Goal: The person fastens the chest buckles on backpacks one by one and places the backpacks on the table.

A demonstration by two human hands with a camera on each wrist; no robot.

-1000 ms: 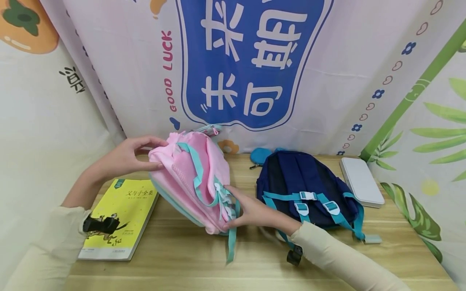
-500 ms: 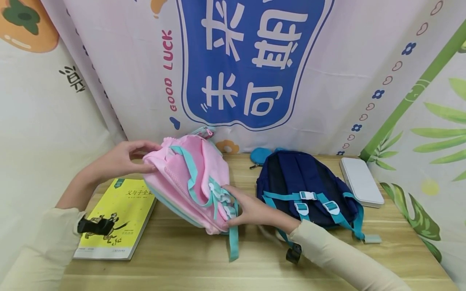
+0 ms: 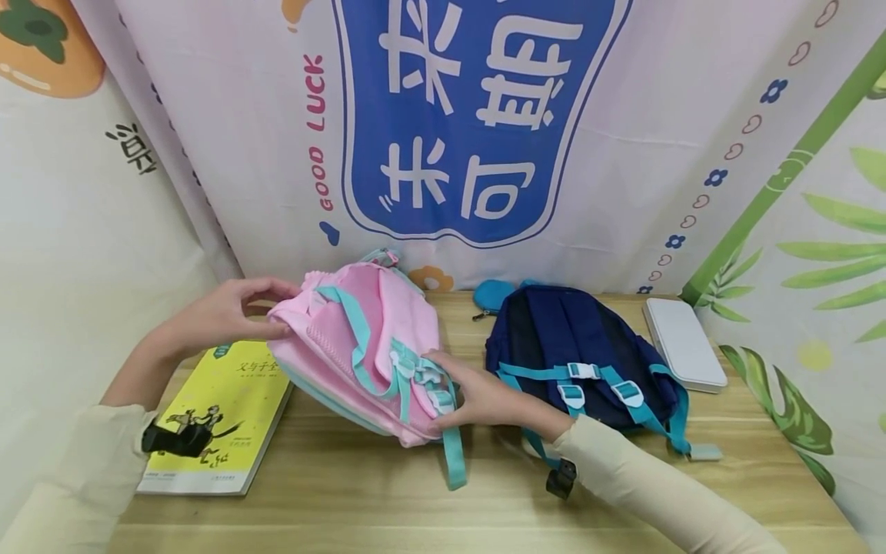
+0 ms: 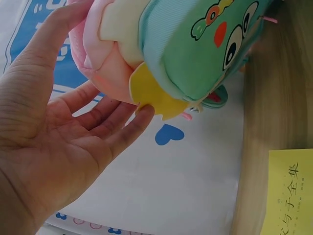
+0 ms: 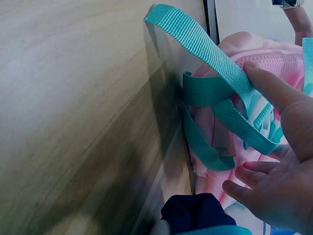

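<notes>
A pink backpack (image 3: 411,319) with mint-green straps stands tilted over the wooden table, its back panel and straps facing the head camera. My left hand (image 3: 214,312) grips its left edge, thumb on the near side and fingers behind. In the left wrist view the bag's green front (image 4: 190,54) shows cartoon eyes, and the fingers touch a yellow flap (image 4: 151,93). On the other side, my right hand (image 3: 481,392) holds the lower right side beside the white buckles. The right wrist view shows its thumb across a loose mint strap (image 5: 195,39).
A yellow book (image 3: 221,431) lies at the left, partly under the left forearm. To the right rests a navy backpack (image 3: 574,323) with teal straps, a round blue pouch (image 3: 493,295) behind it. A white case (image 3: 685,342) lies at the far right. A printed curtain (image 3: 595,208) hangs behind the table.
The pink backpack's upper left side has swung left and slightly down, together with my left hand. The right hand stays at the lower right side, and the hanging strap end has shifted right.
</notes>
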